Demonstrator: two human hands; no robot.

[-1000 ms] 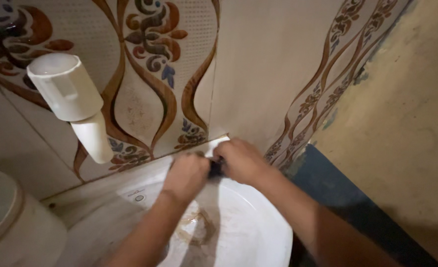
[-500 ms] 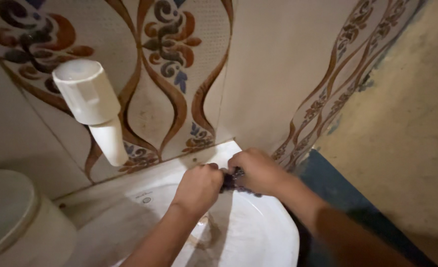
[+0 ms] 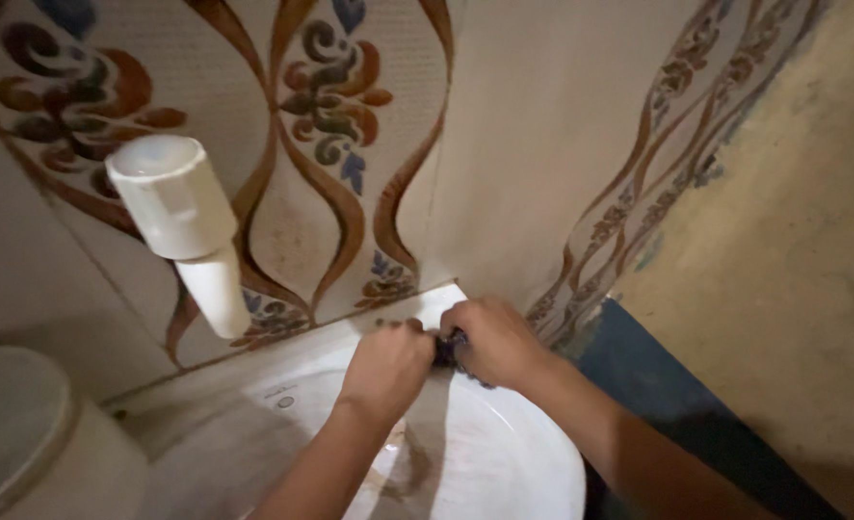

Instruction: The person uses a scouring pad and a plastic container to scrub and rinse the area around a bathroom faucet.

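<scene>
Fingers of left hand (image 3: 385, 369) and right hand (image 3: 491, 339) clamped together on a dark scrubber (image 3: 449, 349) above the white washbasin (image 3: 523, 453).

Dim room, patterned wall tiles (image 3: 330, 144)

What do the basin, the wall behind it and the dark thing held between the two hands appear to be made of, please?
Basin: looks like glazed white ceramic, glossy, with brown staining near the drain.
Wall: apparently ceramic tile, with printed swirls, a dotted texture and visible joints.
Dark thing between left hand and right hand: bunched and rough, perhaps a scrubber or cloth; too hidden to tell.
</scene>
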